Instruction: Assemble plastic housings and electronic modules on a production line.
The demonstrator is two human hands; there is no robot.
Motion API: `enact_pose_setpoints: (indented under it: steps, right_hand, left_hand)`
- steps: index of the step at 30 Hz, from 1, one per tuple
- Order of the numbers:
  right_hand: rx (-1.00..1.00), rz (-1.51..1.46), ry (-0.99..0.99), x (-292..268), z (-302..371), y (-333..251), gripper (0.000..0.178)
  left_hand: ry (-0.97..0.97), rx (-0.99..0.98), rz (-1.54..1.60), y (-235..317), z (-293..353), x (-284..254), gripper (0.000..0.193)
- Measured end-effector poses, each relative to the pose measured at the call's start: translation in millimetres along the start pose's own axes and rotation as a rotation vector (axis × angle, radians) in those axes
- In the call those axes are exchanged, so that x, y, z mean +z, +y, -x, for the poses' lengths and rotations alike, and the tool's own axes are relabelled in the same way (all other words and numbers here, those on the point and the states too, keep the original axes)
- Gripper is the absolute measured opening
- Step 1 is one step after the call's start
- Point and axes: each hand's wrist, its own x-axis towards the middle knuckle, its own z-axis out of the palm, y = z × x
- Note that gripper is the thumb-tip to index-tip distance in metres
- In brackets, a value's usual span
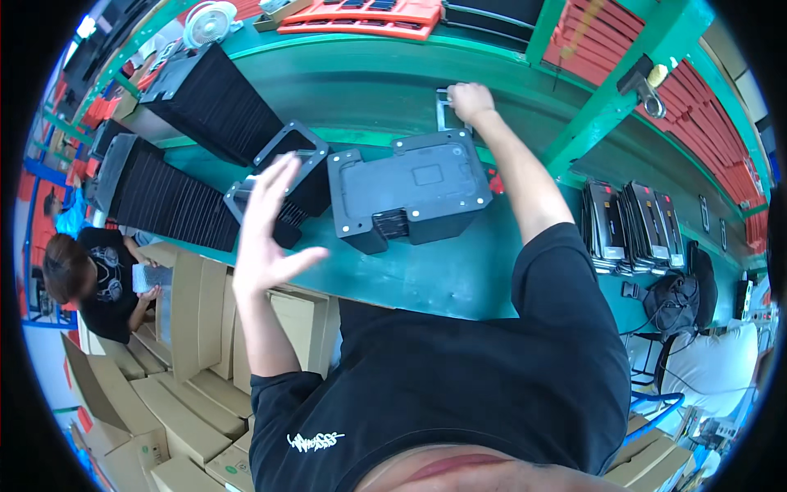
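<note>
My left hand (pixel 270 234) is raised over the near left part of the green bench, its fingers stretched and the thumb apart, holding nothing. Behind it stand black trays (pixel 297 156) with cut-out openings, partly covered by the hand. At the back of the bench my right hand (pixel 471 102) is closed at the top of a silver rectangular metal frame (pixel 442 115); its fingertips are hidden. Just in front of that frame, between my hands, sits a stack of black plastic trays (pixel 410 180) with notched sides and pale round dots at the corners.
Tall stacks of black trays (pixel 209 98) lean at the left. Black flat packs (pixel 627 230) and a black bag (pixel 672 299) lie at the right. A green post (pixel 615 98) rises beyond my right arm. Cardboard boxes (pixel 176 414) and another person (pixel 106 279) are at the lower left.
</note>
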Motion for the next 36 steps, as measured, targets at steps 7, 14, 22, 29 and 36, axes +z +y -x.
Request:
enact_pose_setpoints:
  steps: [7, 14, 22, 29, 36]
  right_hand:
    - [0.288, -0.306, 0.033, -118, 10, -2, 0.029]
    - [0.026, -0.554, 0.149, -217, 177, -128, 0.027]
    - [-0.004, -0.142, 0.486, -207, 219, -176, 0.023]
    - [-0.069, -0.343, 0.375, -213, 247, -133, 0.023]
    - [0.537, 0.142, 0.529, -124, 368, 15, 0.029]
  left_hand:
    - [-0.049, -0.090, 0.154, 14, -29, 36, 0.117]
    - [0.090, -0.112, 0.403, -2, -22, 65, 0.123]
    - [0.028, -0.052, 0.293, 1, -26, 59, 0.092]
    - [-0.061, -0.010, 0.019, 11, -25, 37, 0.077]
    - [0.187, -0.055, 1.522, 8, 103, 72, 0.073]
